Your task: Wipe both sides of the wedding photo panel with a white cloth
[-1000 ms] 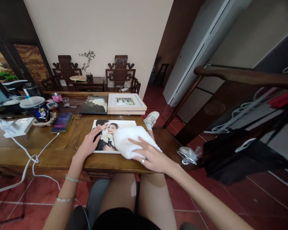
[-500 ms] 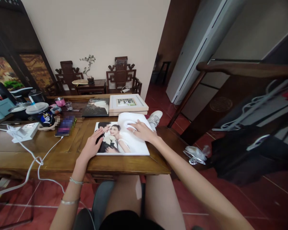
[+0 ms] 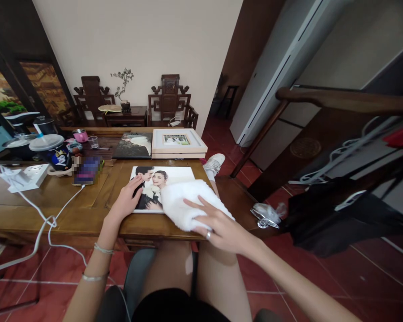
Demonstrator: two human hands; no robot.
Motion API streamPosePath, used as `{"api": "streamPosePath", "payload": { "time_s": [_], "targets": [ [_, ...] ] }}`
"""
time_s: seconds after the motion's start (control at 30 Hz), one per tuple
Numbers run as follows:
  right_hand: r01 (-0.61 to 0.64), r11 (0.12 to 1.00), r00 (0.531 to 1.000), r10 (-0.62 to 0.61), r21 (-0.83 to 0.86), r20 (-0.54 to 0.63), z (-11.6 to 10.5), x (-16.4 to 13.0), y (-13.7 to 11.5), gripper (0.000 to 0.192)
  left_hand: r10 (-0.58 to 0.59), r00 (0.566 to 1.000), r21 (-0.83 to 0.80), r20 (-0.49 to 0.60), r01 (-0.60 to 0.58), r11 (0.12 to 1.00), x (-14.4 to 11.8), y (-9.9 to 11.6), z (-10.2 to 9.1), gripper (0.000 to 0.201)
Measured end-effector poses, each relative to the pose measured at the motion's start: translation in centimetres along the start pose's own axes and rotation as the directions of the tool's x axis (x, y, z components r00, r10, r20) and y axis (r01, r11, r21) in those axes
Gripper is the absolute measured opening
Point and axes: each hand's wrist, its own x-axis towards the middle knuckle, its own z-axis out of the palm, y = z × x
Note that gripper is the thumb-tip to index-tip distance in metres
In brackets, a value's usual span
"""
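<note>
A large printed wedding photo panel lies flat on the wooden table in front of me. My left hand rests flat on its lower left corner, fingers spread. My right hand presses a folded white cloth onto the panel's lower right part, near the table's front edge. The cloth covers that part of the picture.
Behind the panel lie a dark photo print and a stacked white picture frame. To the left are a phone, a lidded cup, a power strip with white cable. A wooden chair arm stands right.
My right hand drew the white cloth from the panel's far right corner back toward me to the near edge. My left hand stayed on the left corner.
</note>
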Motion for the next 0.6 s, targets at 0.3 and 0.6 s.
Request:
{"api": "streamPosePath", "payload": {
  "time_s": [0.3, 0.6],
  "targets": [
    [-0.171, 0.985, 0.976, 0.167, -0.023, -0.139, -0.2, 9.8, 8.4, 0.032, -0.001, 1.0, -0.008, 0.004, 0.001, 1.0, 0.0, -0.4, 0.0, 0.042],
    [-0.118, 0.989, 0.977, 0.1, -0.085, -0.187, 1.2, 6.9, 5.5, 0.027, -0.012, 1.0, 0.012, 0.008, 0.012, 1.0, 0.1, -0.5, 0.1, 0.043]
  ]
}}
